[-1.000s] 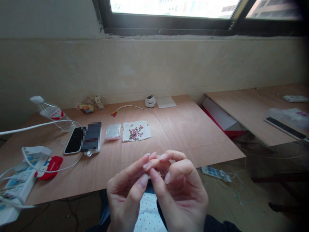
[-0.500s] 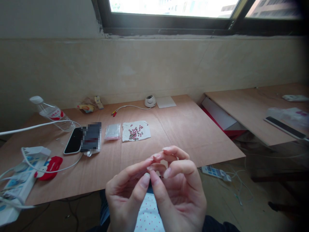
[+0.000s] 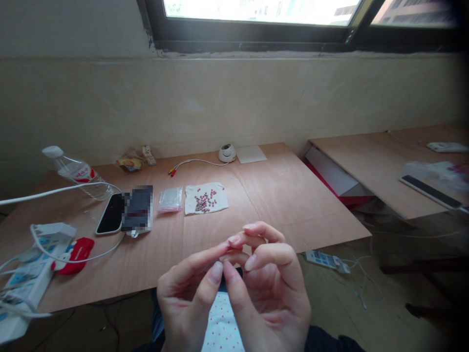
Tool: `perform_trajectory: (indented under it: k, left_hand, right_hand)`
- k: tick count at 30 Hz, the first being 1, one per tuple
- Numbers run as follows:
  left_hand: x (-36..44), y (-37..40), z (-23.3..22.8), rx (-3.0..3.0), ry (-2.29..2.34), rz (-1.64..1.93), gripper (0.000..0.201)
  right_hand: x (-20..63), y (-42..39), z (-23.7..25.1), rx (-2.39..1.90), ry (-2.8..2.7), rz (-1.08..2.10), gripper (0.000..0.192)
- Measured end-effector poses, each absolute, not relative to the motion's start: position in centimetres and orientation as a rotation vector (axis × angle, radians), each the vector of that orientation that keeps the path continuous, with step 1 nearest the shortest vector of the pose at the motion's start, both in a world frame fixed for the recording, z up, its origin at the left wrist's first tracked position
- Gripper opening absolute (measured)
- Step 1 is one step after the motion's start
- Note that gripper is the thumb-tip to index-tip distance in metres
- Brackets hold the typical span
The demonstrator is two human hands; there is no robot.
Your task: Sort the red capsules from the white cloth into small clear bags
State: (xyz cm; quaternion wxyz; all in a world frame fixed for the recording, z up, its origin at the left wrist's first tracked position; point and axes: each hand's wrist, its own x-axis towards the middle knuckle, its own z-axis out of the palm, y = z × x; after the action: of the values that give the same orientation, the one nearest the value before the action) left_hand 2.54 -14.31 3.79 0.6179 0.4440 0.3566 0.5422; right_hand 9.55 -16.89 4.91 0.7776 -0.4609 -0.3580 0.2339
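My left hand (image 3: 192, 293) and my right hand (image 3: 271, 288) meet in front of me, just past the table's near edge. Thumb tips touch side by side, and the fingertips close in from above. Whatever sits in the pinch is too small or too hidden to make out. Beyond my hands, a white cloth (image 3: 220, 204) lies on the table with several small pink and dark metallic pieces (image 3: 205, 199) scattered over it. Left of that cloth is a stack of clear plastic bags (image 3: 170, 199).
On the left are a phone (image 3: 110, 215), a second dark-screened device (image 3: 138, 208), a tilted plastic bottle (image 3: 80, 173), a red pouch (image 3: 77, 255) and a power strip (image 3: 27, 288) with cables. A dome camera (image 3: 227, 153) stands near the wall, beside a white card (image 3: 251, 154).
My hands keep the same pinch and have shifted very slightly left in view. The things on the table have stayed where they were.
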Motion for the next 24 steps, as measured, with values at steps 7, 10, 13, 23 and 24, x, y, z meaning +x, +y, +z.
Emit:
perform_trajectory:
  k: [7, 10, 13, 23, 24]
  left_hand:
    - [2.4, -14.3, 3.2, 1.037, 0.799, 1.240, 0.014]
    - [2.4, -13.8, 2.8, 1.103, 0.829, 1.253, 0.012]
    - [2.2, -12.0, 2.1, 1.295, 0.977, 1.233, 0.010]
    - [-2.5, 1.4, -8.4, 1.988, 1.697, 0.942, 0.024]
    - [-2.8, 2.3, -9.2, 2.012, 1.765, 0.916, 0.024]
  right_hand:
    - [9.7, -17.1, 5.0, -1.020, -0.810, 0.514, 0.021]
    - [10.0, -16.6, 4.3, -1.032, -0.855, 0.527, 0.020]
    - [10.5, -15.7, 3.1, -1.071, -0.908, 0.607, 0.016]
    - [11.2, -14.2, 0.7, -1.248, -1.283, 0.739, 0.017]
    - [11.1, -14.2, 0.6, -1.252, -1.302, 0.751, 0.017]
